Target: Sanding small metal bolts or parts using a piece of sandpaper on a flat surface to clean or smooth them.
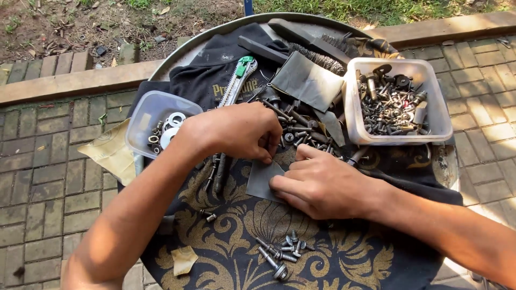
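Pressing flat on a small grey square sheet of sandpaper (262, 180) with right hand (322, 185), fingers together, on black gold-patterned cloth (226, 225). Pinching the sheet's top edge with left hand (236, 131), fingertips closed. Beside: loose steel bolts (279, 255), clear plastic tub of washers (156, 121).

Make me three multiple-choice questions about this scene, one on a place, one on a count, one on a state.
1. Where is the green-topped utility knife?
A. on the black cloth
B. inside a tub
C. on the paving

2. How many clear plastic tubs are there?
A. one
B. two
C. four

3. What is the right hand doing?
A. hanging free
B. pressing on the grey sandpaper piece
C. gripping a brush

Answers: 1 A, it lies on the cloth behind the left hand; 2 B, the washer tub and the bolt tub; 3 B, its fingers lie on the sheet.
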